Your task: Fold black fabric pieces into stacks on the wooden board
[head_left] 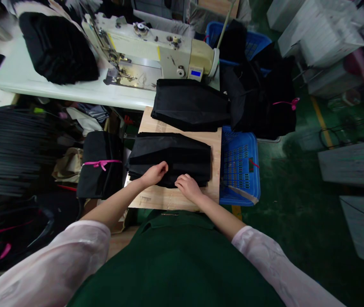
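Note:
A stack of folded black fabric pieces [175, 155] lies on a small wooden board [169, 198] in front of me. My left hand [155, 172] rests on the stack's near edge with its fingers curled and pinching the cloth. My right hand [186, 186] lies beside it on the same near edge, fingers bent down onto the fabric. A second stack of black fabric [188, 104] sits at the far end of the board.
A cream sewing machine [150, 53] stands on a white table [57, 89] with a black fabric pile [57, 47]. A blue crate [239, 166] sits right of the board. A black bundle tied with pink ribbon [100, 170] is left. Green floor lies to the right.

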The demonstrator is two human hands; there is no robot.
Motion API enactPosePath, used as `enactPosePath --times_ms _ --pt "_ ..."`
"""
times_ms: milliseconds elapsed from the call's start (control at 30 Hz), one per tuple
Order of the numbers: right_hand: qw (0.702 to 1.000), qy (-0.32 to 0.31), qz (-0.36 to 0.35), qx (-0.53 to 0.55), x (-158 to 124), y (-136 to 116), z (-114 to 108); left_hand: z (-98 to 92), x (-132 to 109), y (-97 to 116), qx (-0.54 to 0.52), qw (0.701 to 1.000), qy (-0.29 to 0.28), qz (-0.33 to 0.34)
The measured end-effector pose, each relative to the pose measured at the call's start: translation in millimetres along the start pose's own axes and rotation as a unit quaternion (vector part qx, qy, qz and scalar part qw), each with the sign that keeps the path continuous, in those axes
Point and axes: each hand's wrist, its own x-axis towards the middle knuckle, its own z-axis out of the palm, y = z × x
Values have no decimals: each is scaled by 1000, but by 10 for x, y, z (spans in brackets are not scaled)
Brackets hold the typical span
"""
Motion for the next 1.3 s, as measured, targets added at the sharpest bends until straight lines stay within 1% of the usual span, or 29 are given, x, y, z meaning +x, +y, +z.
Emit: enactPosePath --times_ms 167,267,333,400,467,533,600,667,733,833,900,933,967,1033,1100,1133,1200,1233,1300 --pt "997 -17 71 0 93 40 15 -81 -49 77 24 995 -66 75" --pt "997 -17 81 -5 136 54 0 -105 -67 106 61 988 -91 106" --pt "997 -1 72 -10 133 50 -21 -111 -58 114 89 985 -93 117" --pt "998 35 48 -29 96 26 -53 -132 -26 127 105 984 -78 118" --pt "996 62 4 -60 36 -8 -86 -188 36 158 111 986 -52 115" --pt "994 52 -40 -85 -22 -34 -99 -282 130 208 115 986 -19 115" --pt "994 23 -52 -90 -58 -36 -82 -392 252 267 129 985 15 117" --pt "996 6 -31 -85 -66 -12 -44 -482 387 322 165 980 44 106" --pt "996 -3 -17 -84 -53 25 -6 -522 512 367 229 969 55 78" --pt "995 -20 -36 -95 -24 73 9 -480 630 419 338 939 70 0" --pt "994 -27 -47 -98 -12 91 -6 -408 636 449 367 924 88 -58" --pt "994 -27 -48 -95 -8 95 -16 -367 615 461 357 926 91 -79" --pt "994 -25 -47 -91 -6 98 -25 -325 577 469 333 934 90 -92" --pt "996 -21 -42 -77 0 99 -34 -246 457 460 250 962 72 -84" --pt "998 -16 -33 -58 13 105 -26 -173 296 407 136 990 25 -40" --pt "998 -14 -26 -46 23 112 -16 -140 211 363 83 996 -8 -8" --pt "1000 -8 -6 -22 50 134 11 -81 54 254 9 996 -71 59" --pt "1000 -4 7 -11 64 147 24 -55 -7 194 -9 993 -86 85" --pt "999 4 35 2 88 167 40 -7 -81 88 -16 990 -85 110"
